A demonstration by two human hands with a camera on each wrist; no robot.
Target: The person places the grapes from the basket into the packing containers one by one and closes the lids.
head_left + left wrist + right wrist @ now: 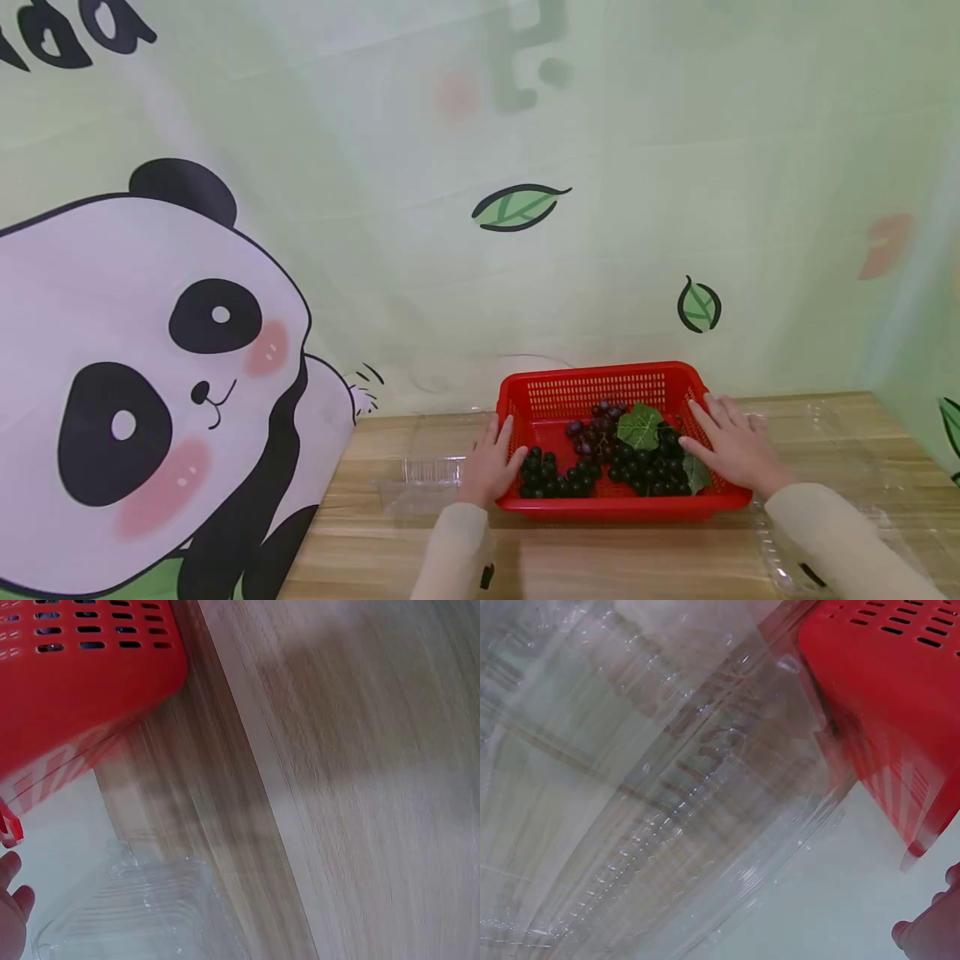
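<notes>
A red plastic basket with slotted walls stands on the wooden table. Inside it lie a bunch of black grapes at the left, reddish-purple grapes in the middle and more dark grapes at the right. A green leaf lies over the right-hand bunches. At the basket's left end is my left hand, its fingers extended along the rim. My right hand rests with spread fingers at the right rim. In both wrist views only fingertips show, close to the basket's edge.
A clear plastic container lies left of the basket, partly behind the left hand. More clear plastic packaging spreads to the basket's right. Behind the wooden table hangs a pale green backdrop with a printed panda.
</notes>
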